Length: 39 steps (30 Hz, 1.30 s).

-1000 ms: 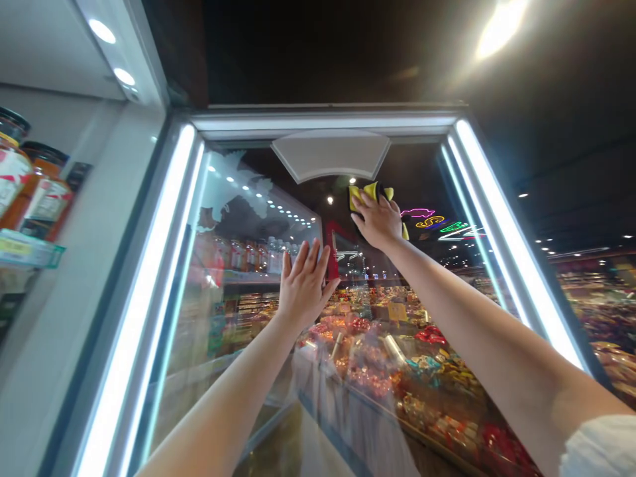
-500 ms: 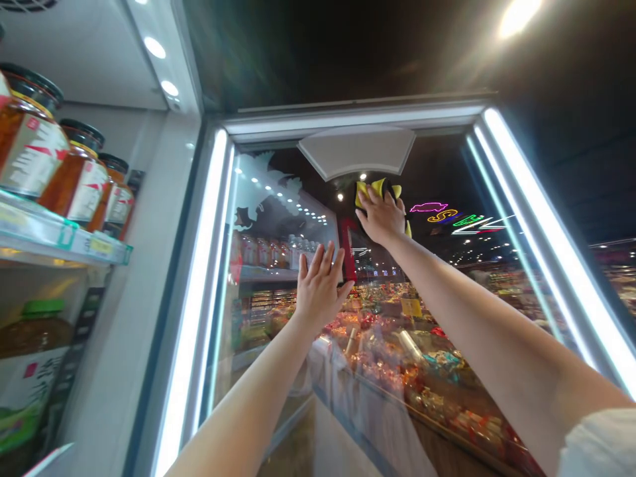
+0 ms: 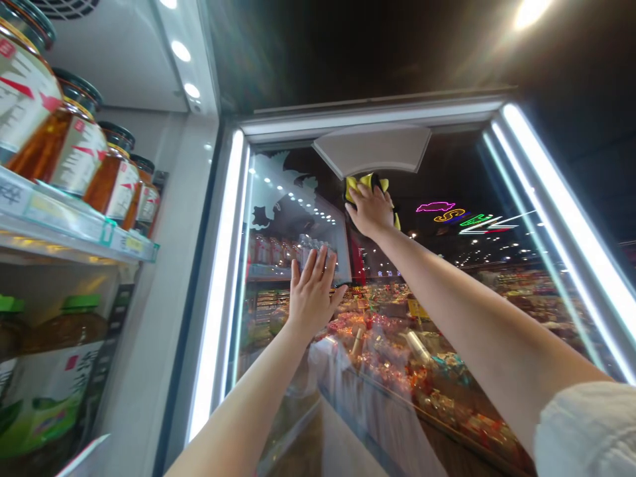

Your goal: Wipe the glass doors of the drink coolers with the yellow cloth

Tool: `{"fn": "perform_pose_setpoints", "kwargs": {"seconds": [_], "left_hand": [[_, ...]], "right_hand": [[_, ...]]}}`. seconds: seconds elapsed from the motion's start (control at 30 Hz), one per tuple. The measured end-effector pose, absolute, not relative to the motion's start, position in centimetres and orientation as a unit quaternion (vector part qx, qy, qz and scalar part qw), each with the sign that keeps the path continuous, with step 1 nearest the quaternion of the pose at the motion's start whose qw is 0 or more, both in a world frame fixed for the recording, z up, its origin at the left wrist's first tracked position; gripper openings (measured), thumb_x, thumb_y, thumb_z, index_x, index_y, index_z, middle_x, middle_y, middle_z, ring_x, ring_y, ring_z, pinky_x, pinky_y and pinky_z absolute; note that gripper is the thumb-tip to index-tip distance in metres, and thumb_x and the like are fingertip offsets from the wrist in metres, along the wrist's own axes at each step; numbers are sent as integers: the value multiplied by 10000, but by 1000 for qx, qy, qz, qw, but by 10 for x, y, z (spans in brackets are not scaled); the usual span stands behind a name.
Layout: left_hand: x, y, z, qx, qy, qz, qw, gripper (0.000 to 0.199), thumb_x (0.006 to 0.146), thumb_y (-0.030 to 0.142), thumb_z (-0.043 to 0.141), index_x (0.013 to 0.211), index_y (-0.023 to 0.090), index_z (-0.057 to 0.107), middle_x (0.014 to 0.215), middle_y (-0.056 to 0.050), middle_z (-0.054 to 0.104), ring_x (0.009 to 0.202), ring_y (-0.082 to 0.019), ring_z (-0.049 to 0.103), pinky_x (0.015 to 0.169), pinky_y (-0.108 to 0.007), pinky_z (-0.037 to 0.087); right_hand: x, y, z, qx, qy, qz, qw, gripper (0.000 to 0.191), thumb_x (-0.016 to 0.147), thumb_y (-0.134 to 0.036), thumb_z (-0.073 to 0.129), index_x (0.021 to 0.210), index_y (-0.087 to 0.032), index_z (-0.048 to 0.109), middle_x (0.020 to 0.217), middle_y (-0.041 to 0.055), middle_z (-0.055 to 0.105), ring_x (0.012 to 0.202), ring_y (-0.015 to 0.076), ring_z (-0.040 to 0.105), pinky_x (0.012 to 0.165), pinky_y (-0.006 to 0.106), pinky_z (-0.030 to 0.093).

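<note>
My right hand (image 3: 371,211) presses a yellow and black cloth (image 3: 366,182) against the upper part of a glass door (image 3: 437,172), just below a pale fan-shaped panel (image 3: 372,149) on the glass. Parts of the cloth stick out past the fingertips and beside the wrist; the rest is hidden under the palm. Lower and to the left, my left hand (image 3: 313,291) lies on the same glass with its fingers spread, holding nothing. Bright light strips run down both sides of the door frame (image 3: 372,116).
At the left, an upper cooler shelf (image 3: 79,215) bears several dark-lidded jars (image 3: 82,146). Green-capped bottles (image 3: 59,371) stand below it. Shop displays and coloured neon shapes (image 3: 450,213) show through or in the glass.
Against the glass, my right hand has slid left with the cloth, closer to the fan-shaped panel's lower left. My left hand has shifted slightly left and down. The view has turned a little left.
</note>
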State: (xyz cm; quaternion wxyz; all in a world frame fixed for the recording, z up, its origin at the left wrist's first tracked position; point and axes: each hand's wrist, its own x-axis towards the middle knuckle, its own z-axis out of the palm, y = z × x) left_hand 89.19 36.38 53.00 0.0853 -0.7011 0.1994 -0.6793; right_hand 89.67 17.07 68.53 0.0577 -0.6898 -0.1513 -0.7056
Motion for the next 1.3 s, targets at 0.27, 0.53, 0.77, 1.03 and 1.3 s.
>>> {"fn": "perform_pose_setpoints", "kwargs": {"seconds": [0.27, 0.53, 0.77, 1.03, 1.3], "left_hand": [[883, 391, 521, -715, 154, -678, 69, 652, 1029, 497, 412, 1607, 211, 321, 1673, -111, 296, 1561, -331, 259, 1258, -627, 183], [886, 407, 516, -718, 160, -673, 79, 658, 1026, 510, 434, 1606, 223, 316, 1682, -94, 285, 1564, -317, 254, 1262, -621, 191], [881, 419, 503, -727, 130, -669, 77, 706, 1024, 546, 421, 1611, 177, 291, 1679, -111, 283, 1566, -316, 249, 1269, -610, 188], [882, 443, 491, -732, 121, -668, 58, 784, 1017, 571, 419, 1633, 140, 197, 1679, -134, 288, 1569, -306, 238, 1279, -560, 213], [878, 444, 461, -756, 106, -646, 23, 853, 995, 613, 447, 1652, 198, 95, 1705, -136, 210, 1582, -329, 179, 1267, -597, 205]], "right_hand": [[894, 178, 642, -687, -297, -655, -104, 538, 1012, -401, 461, 1549, -373, 438, 1610, -40, 455, 1393, 327, 463, 1138, 527, 385], [899, 230, 682, -704, -198, -682, 6, 587, 1026, -436, 389, 1579, -237, 409, 1669, 53, 350, 1470, 429, 344, 1165, 677, 292], [897, 228, 651, -662, -354, -656, -73, 468, 989, -384, 520, 1438, -286, 603, 1538, 20, 550, 1374, 339, 486, 1152, 529, 375], [897, 303, 681, -672, -279, -686, 20, 544, 1030, -435, 391, 1516, -224, 513, 1602, 80, 463, 1435, 429, 396, 1175, 680, 274], [895, 301, 658, -646, -389, -654, -64, 556, 981, -254, 510, 1533, -315, 483, 1550, 26, 536, 1415, 339, 467, 1167, 571, 371]]}}
